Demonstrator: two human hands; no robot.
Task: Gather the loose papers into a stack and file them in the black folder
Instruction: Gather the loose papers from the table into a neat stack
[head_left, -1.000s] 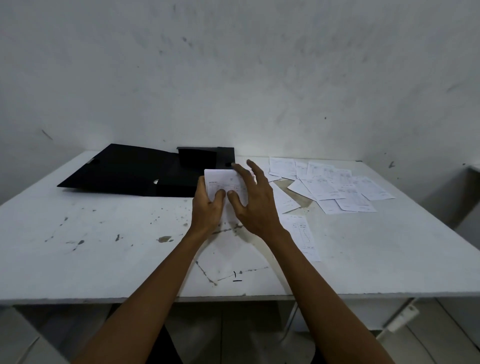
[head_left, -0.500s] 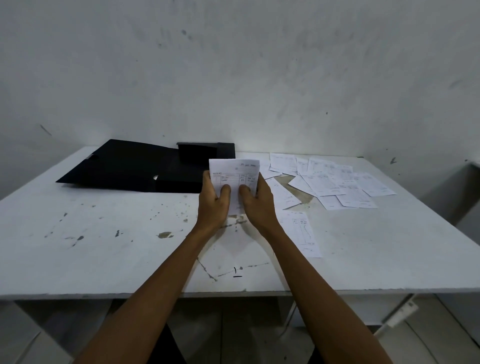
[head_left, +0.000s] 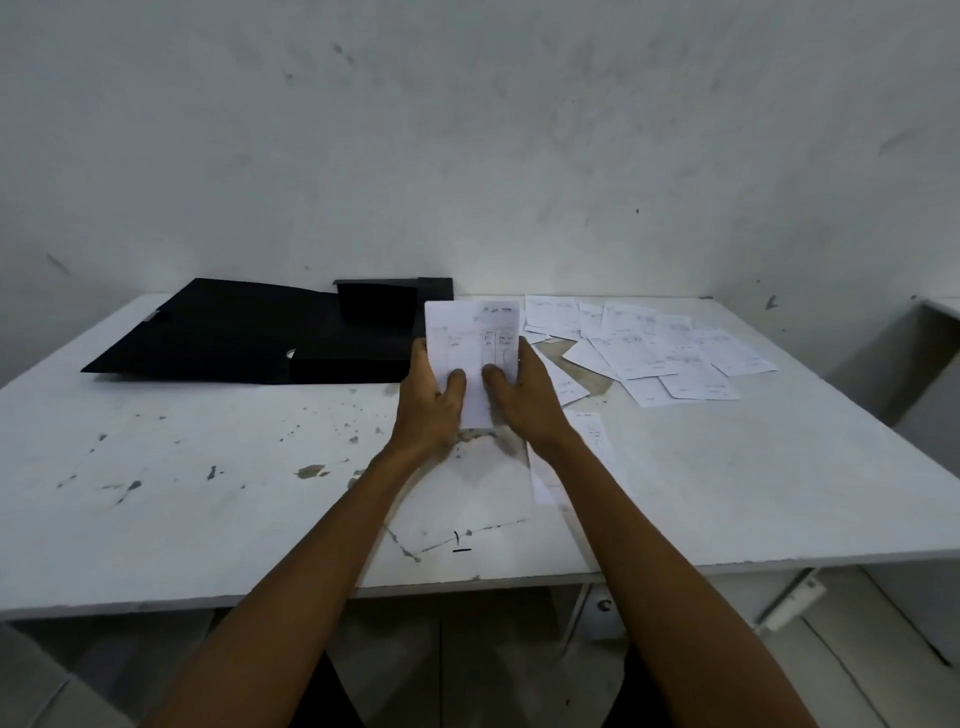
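While both thumbs press on the printed face of the stack of papers (head_left: 471, 343), the left grip (head_left: 430, 402) and the right grip (head_left: 525, 400) pinch its lower half from either side, with the other fingers curled behind the sheets and mostly hidden. The stack stands nearly upright between the two grips, top edge tipped away from the person. Its bottom edge hangs close to the white surface (head_left: 208, 493), but whether it touches cannot be told. Just beyond the left grip, and reaching well out to its left, the black folder (head_left: 249, 338) lies open and flat, with a raised black pocket at its end directly behind the stack. Just beside the right grip a single sheet (head_left: 569, 387) lies flat, and another long sheet (head_left: 592, 436) lies by the right wrist, partly under the forearm. Farther right and beyond, the loose papers (head_left: 649, 343) lie scattered and overlapping. The surface around both forearms is chipped and stained.
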